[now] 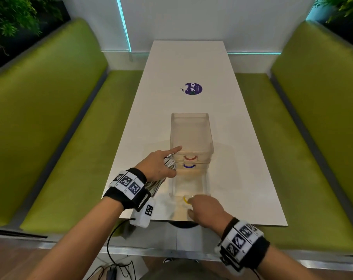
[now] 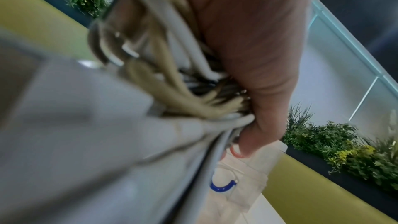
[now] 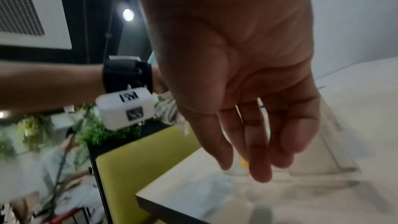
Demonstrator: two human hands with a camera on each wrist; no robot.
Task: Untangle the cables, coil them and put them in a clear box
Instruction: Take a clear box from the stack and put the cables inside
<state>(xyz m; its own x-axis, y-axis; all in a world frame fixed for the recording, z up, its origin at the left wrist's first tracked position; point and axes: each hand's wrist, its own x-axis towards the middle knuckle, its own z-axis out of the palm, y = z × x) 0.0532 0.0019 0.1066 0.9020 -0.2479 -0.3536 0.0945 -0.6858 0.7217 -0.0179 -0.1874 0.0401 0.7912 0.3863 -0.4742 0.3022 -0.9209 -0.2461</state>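
Observation:
My left hand [image 1: 161,164] grips a bundle of white and beige cables [image 1: 170,163], its index finger stretched out toward the stack of clear boxes [image 1: 191,130]. The left wrist view shows the cables [image 2: 172,91] clamped in my left hand [image 2: 247,40], blurred. The stack's top box has a red handle [image 1: 190,158] and the one below it a blue handle [image 1: 188,166]. A low clear box [image 1: 189,184] lies in front of the stack with a yellow handle [image 1: 185,199]. My right hand [image 1: 199,207] hovers at that handle, and my right hand [image 3: 247,125] has relaxed fingers holding nothing.
The white table [image 1: 242,158] is long and narrow, with a purple sticker [image 1: 193,88] farther back. Green benches [image 1: 60,118] flank it on both sides. The table's near edge [image 1: 252,223] is just behind my right wrist. A black wire [image 1: 110,239] hangs below.

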